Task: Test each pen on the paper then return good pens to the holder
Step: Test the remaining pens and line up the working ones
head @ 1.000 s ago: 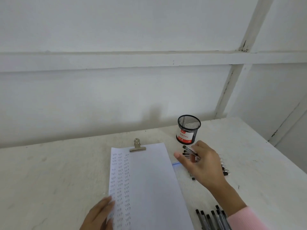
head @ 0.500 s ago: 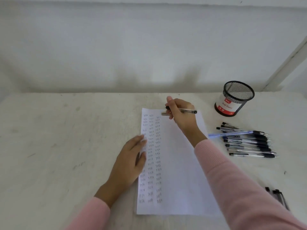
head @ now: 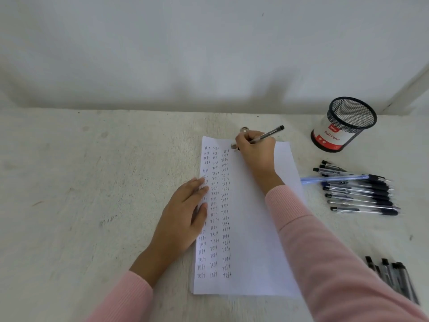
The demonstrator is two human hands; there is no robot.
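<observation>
Nearest the viewer, at the right edge of the white table [head: 69,205], a small cluster of dark pens [head: 392,278] lies apart from the rest. A sheet of paper [head: 253,228] runs up the middle of the table, its left side filled with three columns of the handwritten word "test". The left hand [head: 185,214] lies flat on the paper's left edge, fingers spread and holding nothing, pinning the sheet. To the right, a row of pens [head: 359,194] lies side by side on the table, a light blue one across the top. Farther up, the right hand [head: 255,152] grips a clear-barrelled pen [head: 267,135] in a writing hold, tip down near the top of the paper beside a metal clip [head: 244,130]. Farthest right stands the black mesh pen holder [head: 343,124], apparently empty. The step in hand seems to be testing this pen; next it needs a short written mark heading a fresh fourth column.
</observation>
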